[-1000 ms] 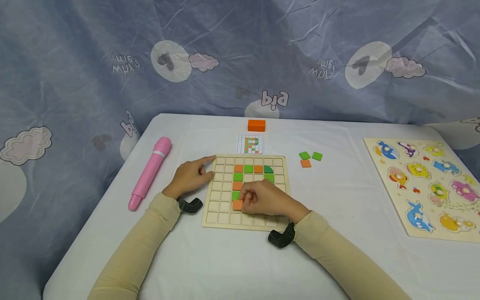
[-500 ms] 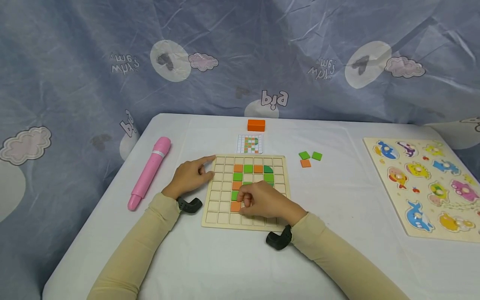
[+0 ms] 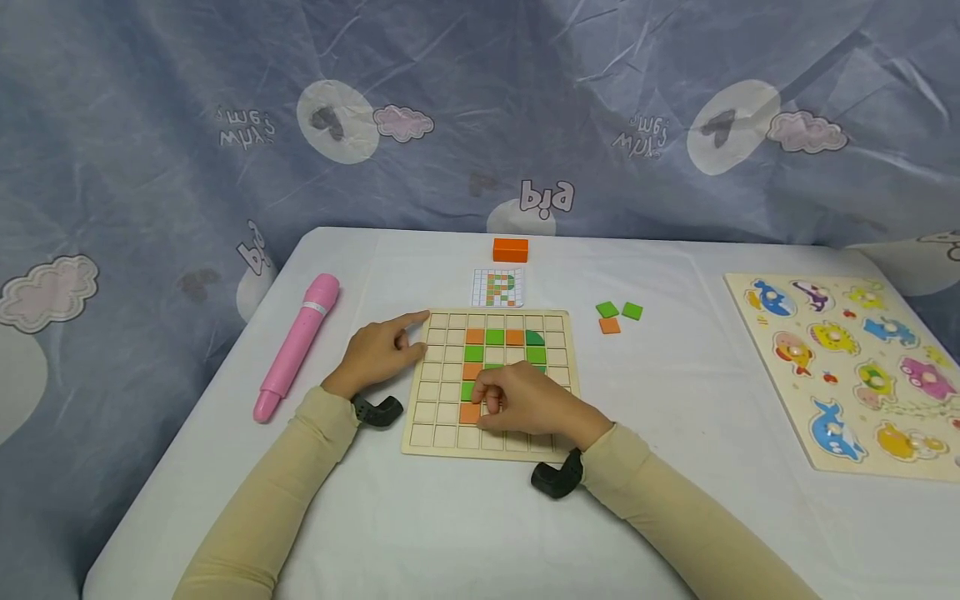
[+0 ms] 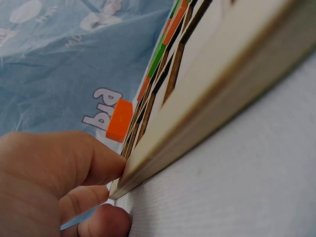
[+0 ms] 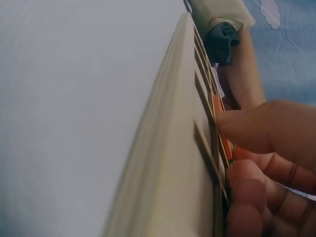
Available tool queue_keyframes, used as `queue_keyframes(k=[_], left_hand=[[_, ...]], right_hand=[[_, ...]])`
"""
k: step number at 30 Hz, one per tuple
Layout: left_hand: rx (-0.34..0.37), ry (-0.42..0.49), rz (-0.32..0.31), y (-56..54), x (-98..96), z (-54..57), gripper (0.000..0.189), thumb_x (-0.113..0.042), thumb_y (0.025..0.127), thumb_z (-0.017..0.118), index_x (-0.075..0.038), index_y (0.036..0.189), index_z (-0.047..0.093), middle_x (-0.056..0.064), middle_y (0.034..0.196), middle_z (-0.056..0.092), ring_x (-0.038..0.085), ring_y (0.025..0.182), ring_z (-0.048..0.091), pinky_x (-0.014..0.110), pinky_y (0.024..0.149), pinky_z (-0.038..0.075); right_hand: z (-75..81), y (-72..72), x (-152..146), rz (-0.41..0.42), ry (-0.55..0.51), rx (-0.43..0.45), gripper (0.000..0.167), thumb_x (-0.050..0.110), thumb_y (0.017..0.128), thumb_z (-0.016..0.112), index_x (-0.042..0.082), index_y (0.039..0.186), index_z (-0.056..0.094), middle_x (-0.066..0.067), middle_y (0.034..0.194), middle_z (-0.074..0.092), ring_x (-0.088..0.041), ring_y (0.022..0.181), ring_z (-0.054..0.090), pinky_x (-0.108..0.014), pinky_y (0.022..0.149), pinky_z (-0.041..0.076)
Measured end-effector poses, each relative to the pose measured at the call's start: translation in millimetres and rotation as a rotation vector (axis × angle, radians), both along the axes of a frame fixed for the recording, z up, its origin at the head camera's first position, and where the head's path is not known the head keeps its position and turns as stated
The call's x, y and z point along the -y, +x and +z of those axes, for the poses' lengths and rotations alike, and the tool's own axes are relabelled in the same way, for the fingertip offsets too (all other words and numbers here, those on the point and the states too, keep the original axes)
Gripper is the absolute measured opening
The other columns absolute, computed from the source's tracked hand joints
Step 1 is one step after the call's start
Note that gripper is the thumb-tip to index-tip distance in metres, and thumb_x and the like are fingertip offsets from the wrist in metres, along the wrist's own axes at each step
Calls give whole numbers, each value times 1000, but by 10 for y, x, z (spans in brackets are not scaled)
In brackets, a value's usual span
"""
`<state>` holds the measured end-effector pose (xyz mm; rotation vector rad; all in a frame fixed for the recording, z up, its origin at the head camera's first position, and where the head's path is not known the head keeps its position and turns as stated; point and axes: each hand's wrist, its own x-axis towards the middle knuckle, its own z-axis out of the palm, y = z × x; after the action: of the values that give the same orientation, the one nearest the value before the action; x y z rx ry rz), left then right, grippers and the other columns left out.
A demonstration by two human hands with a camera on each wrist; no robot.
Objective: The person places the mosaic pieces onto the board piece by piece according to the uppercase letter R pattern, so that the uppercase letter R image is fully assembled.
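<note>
A square wooden grid board [image 3: 438,437] lies on the table, with orange and green tiles set in its cells. My left hand [image 3: 372,357] rests at the board's far left corner, index finger stretched out and thumb along the left edge. Over the board's middle, my right hand [image 3: 536,400] has curled fingers, with thumb and index finger at an orange square tile [image 3: 468,414] in the lowest cell of the left tile column. The right wrist view shows the thumb [image 5: 244,126] right against the orange tile. My right hand hides several cells behind it.
Two loose green tiles [image 3: 632,311] and one orange tile [image 3: 610,326] lie right of the board. Behind it are a pattern card [image 3: 498,287] and an orange block [image 3: 511,250]. A pink microphone-shaped stick [image 3: 296,350] lies left, an animal puzzle board [image 3: 847,375] right.
The orange tile under my right hand has shifted slightly down and left, into line with the column. My right hand has moved a little the same way; my left hand stays put.
</note>
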<state>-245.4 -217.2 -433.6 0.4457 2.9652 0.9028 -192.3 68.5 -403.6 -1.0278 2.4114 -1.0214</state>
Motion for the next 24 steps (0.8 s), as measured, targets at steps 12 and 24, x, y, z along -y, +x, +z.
queue_keyframes(k=[12,24], left_hand=[[4,4,0,-9,-6,4,59,-26,98,72,-11,154,62,-3,72,60,14,63,52,33,62,37],[-5,8,1,-5,4,-25,58,-27,99,71,-11,154,62,-2,73,60,14,63,52,33,61,37]], right_hand=[[-22,-153,-177,39,-195,259,11,6,97,75,0,107,74,3,77,61,-10,58,50,-23,58,45],[34,-440,-636,-148,-372,289,25,0,101,68,-12,122,66,-13,82,64,-11,57,46,-25,55,42]])
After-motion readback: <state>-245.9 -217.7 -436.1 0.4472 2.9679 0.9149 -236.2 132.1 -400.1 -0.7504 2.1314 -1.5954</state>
